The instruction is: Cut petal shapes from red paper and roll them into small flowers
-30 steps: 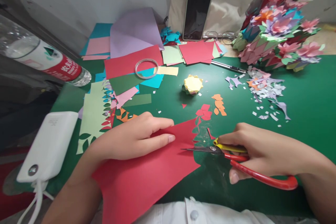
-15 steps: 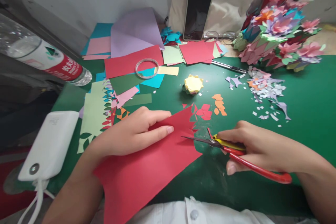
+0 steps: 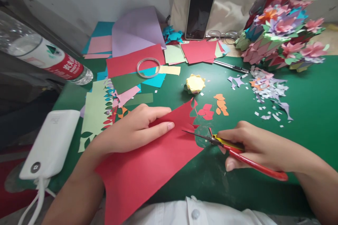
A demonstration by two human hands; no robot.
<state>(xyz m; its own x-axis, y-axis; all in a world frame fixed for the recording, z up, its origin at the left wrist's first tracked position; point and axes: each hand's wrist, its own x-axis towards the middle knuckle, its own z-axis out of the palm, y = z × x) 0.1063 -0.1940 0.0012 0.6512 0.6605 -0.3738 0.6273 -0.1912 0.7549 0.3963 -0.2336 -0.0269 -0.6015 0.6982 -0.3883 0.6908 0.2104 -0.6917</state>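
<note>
A large sheet of red paper (image 3: 148, 175) is gripped between the thumb and fingers of my left hand (image 3: 139, 126). Its right edge has leaf-shaped notches cut out. My right hand (image 3: 253, 147) holds scissors (image 3: 232, 151) with one red and one yellow handle. Their blades lie over the paper's right edge, nearly together, pointing left. Just beyond the edge lie small red paper petals (image 3: 206, 111), with orange paper petals (image 3: 221, 104) to their right. A round yellow folded paper piece (image 3: 195, 83) sits farther back.
Coloured sheets, a tape roll (image 3: 148, 68) and a pen (image 3: 231, 66) lie at the back. Paper flowers (image 3: 285, 31) stand at the right beyond paper scraps (image 3: 269, 84). A power bank (image 3: 50, 144) and bottle (image 3: 52, 56) are on the left; a phone (image 3: 202, 5) leans upright.
The scissors and my right hand have shifted slightly up and left. The red sheet's cut edge has also moved up a little. My left hand keeps its hold.
</note>
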